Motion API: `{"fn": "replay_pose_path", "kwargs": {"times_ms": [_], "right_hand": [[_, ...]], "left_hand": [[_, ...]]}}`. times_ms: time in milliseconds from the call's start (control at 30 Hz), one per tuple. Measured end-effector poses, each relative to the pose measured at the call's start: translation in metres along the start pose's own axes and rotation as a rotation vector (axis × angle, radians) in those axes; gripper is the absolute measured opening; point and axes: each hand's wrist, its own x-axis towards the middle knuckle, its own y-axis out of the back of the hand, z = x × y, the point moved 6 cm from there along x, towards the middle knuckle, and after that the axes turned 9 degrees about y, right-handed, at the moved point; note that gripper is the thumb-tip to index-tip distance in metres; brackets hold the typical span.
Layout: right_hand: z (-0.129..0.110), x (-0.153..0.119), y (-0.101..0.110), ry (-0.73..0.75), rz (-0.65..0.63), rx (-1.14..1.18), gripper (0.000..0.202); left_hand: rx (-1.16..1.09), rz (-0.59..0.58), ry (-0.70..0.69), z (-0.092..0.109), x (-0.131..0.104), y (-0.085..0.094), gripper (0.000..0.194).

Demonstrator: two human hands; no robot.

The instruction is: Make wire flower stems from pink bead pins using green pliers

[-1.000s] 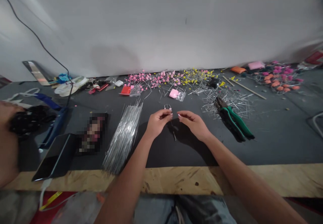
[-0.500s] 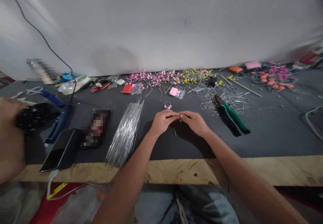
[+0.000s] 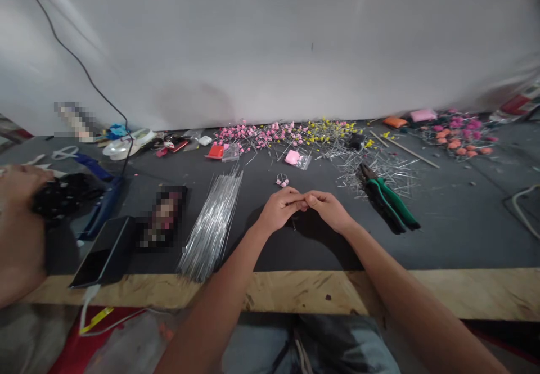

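My left hand (image 3: 282,210) and right hand (image 3: 328,210) meet fingertip to fingertip above the dark worktop (image 3: 442,233), grips pinched shut; whatever they pinch is too small to tell.

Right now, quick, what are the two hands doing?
Left hand: fingers pinched shut, touching the right; what they hold is hidden.
Right hand: the same.

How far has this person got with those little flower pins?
Done, it seems: many pink and yellow flower pins lie heaped by the wall. In hand: the left hand and right hand meet fingertip to fingertip, pinching something too small to make out. Left, apparently: a thick bundle of bare wires lies unused, and the green pliers rest untouched.
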Motion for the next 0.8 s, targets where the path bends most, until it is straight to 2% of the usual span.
{"fn": "replay_pose_path", "kwargs": {"times_ms": [100,233,400,600,800], "right_hand": [[-0.001,0.001,-0.001,-0.010,0.001,-0.031,0.032],[0.003,0.000,0.005,-0.059,0.090,-0.109,0.027],[0.007,0.000,0.008,-0.046,0.160,-0.039,0.024],[0.010,0.002,0.006,-0.002,0.137,-0.077,0.021],[0.019,0.002,0.004,-0.042,0.116,0.013,0.037]], "left_hand": [[0.021,0.049,0.002,-0.002,0.000,0.003,0.024],[0.079,0.102,-0.013,-0.006,-0.001,0.004,0.021],[0.088,0.104,-0.024,-0.006,-0.002,0.003,0.027],[0.247,0.160,-0.070,-0.006,-0.002,0.002,0.028],[0.278,0.141,-0.109,-0.008,-0.001,-0.003,0.027]]}}
